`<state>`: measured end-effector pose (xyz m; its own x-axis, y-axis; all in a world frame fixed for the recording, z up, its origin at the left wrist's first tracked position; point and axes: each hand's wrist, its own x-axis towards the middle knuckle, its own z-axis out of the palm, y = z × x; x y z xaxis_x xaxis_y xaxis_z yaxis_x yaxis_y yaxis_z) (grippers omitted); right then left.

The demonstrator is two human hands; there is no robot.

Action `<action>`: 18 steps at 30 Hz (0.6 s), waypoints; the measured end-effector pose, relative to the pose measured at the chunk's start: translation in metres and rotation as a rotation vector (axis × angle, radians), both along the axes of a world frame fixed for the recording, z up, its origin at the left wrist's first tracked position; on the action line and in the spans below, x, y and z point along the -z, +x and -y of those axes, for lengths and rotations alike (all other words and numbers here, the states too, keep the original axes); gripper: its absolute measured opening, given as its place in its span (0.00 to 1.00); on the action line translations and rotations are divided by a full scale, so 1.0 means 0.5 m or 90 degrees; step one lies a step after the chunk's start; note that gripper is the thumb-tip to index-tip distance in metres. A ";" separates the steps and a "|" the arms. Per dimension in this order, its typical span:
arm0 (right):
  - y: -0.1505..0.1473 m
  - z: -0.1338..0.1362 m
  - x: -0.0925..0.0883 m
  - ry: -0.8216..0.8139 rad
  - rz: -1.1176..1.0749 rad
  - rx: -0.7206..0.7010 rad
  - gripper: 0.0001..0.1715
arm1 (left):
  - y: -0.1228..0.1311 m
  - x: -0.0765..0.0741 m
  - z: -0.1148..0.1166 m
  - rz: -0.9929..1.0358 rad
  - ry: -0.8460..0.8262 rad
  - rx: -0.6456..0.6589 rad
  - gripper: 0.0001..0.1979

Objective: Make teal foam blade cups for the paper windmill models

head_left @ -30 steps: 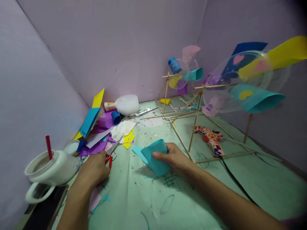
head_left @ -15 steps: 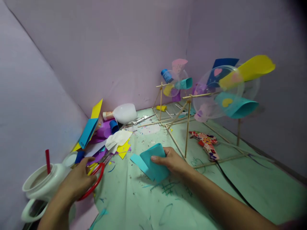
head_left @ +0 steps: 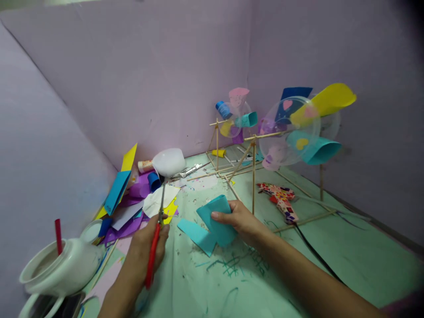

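Note:
My left hand is closed on a pair of scissors with red handles, its blades pointing up and away from me. My right hand pinches a folded piece of teal paper between thumb and fingers, just above the table. A flat teal paper scrap lies on the green table cover, partly beneath the folded piece. The scissors are apart from the teal paper, to its left.
A white teapot-like vessel stands at the near left. Behind it lie coloured paper pieces and a white bottle. On the right are stick-framed wheels with paper vanes and a patterned glue gun with a black cord.
My left hand has lifted the scissors and brought them rightward, turning the blades upright. The folded teal paper has shifted slightly right, baring more of the scrap. The camera view has moved a little.

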<state>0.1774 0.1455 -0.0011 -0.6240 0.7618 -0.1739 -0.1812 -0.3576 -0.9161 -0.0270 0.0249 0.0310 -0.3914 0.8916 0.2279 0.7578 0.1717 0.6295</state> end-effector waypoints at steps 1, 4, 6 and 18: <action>0.002 -0.003 -0.004 -0.006 -0.002 0.013 0.23 | 0.009 -0.001 -0.004 -0.019 0.010 0.037 0.18; 0.008 -0.010 -0.015 -0.024 -0.007 0.030 0.24 | 0.020 -0.005 -0.005 -0.017 0.018 0.109 0.22; 0.010 -0.011 -0.020 -0.024 -0.009 0.034 0.23 | 0.018 -0.006 0.002 -0.011 -0.014 0.135 0.23; 0.005 0.000 -0.001 0.034 0.056 -0.028 0.21 | -0.003 0.036 0.047 -0.130 -0.139 0.259 0.28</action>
